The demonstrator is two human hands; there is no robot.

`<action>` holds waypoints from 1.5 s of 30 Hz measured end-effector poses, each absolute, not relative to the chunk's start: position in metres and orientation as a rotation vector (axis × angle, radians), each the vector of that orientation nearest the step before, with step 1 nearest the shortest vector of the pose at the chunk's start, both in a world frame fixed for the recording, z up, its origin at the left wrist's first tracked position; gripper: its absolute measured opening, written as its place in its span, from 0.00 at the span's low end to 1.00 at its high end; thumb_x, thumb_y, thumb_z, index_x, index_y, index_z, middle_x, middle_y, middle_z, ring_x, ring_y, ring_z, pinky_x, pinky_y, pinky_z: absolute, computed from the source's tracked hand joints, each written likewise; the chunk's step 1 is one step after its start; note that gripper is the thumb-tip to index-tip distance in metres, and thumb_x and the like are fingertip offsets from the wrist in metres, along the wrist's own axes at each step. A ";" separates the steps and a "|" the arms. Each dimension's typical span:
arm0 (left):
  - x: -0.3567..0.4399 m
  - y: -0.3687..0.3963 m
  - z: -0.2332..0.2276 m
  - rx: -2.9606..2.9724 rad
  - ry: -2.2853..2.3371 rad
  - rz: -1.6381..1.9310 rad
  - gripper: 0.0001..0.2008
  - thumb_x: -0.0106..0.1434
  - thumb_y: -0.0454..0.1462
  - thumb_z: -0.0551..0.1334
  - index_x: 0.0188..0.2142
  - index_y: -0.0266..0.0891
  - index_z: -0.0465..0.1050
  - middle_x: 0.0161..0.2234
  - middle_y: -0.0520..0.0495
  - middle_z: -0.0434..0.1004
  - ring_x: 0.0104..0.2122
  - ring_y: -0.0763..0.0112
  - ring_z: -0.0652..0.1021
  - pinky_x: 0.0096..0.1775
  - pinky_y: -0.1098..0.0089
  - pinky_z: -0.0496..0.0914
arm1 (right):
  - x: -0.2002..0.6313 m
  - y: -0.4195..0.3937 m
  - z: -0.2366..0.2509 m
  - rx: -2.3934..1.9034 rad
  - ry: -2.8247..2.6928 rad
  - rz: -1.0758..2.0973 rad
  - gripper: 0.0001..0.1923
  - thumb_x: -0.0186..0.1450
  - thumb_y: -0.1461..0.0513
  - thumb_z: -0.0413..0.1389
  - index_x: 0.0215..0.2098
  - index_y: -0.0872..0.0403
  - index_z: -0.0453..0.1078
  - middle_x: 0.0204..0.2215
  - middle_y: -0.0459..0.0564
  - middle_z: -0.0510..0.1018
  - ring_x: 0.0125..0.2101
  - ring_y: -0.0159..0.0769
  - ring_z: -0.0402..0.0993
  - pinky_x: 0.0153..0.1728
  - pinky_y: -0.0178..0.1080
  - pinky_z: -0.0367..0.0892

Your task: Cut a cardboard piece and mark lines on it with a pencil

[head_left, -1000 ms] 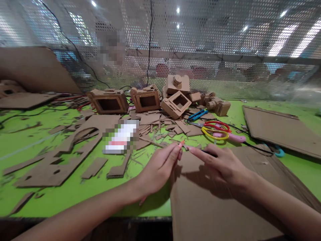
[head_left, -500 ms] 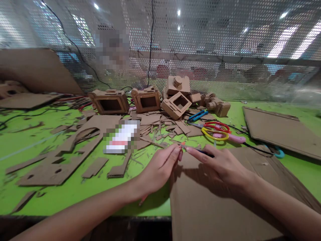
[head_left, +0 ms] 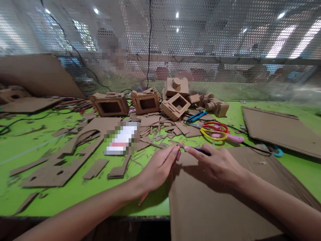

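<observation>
My left hand [head_left: 162,164] is closed around a slim orange pencil [head_left: 142,199]; one end sticks out below my wrist and the orange tip shows at my thumb. In my right hand [head_left: 220,164] is a craft knife [head_left: 202,151] with a dark blue handle, my index finger stretched along it. Its short blade meets the pencil tip just beyond my left thumb. Both hands are over the left edge of a large cardboard sheet [head_left: 213,204]. Most of the pencil is hidden in my palm.
Cardboard cameras [head_left: 146,103] stand along the back by a perforated screen. Yellow and red scissors [head_left: 214,134], a blue cutter [head_left: 197,116] and a pink-handled tool [head_left: 235,138] lie beyond my right hand. Cardboard scraps [head_left: 150,120] and a cut-out panel [head_left: 52,177] spread leftward; another board [head_left: 278,129] lies right.
Both hands keep their grips, and the knife blade remains at the pencil tip with only a slight shift. The whole view has moved a little.
</observation>
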State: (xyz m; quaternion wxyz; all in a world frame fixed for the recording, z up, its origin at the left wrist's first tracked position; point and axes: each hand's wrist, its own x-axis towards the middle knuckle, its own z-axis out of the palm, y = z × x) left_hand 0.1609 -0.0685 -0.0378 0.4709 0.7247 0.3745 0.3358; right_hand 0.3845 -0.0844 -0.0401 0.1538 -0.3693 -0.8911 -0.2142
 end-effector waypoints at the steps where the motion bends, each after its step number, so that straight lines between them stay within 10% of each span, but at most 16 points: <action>1: 0.161 -0.068 -0.038 1.765 0.920 0.820 0.18 0.70 0.47 0.46 0.27 0.41 0.58 0.20 0.57 0.53 0.21 0.75 0.58 0.24 0.71 0.53 | 0.384 -0.084 -0.040 -1.071 -2.558 -0.617 0.34 0.64 0.69 0.45 0.67 0.45 0.51 0.33 0.47 0.70 0.18 0.25 0.50 0.19 0.32 0.43; 45: 0.164 -0.067 -0.041 1.399 0.806 0.807 0.18 0.64 0.52 0.57 0.30 0.41 0.60 0.19 0.60 0.54 0.18 0.82 0.55 0.19 0.77 0.49 | 0.372 -0.094 -0.040 -1.140 -2.510 -0.523 0.31 0.65 0.67 0.48 0.66 0.48 0.55 0.37 0.53 0.76 0.25 0.32 0.69 0.22 0.33 0.56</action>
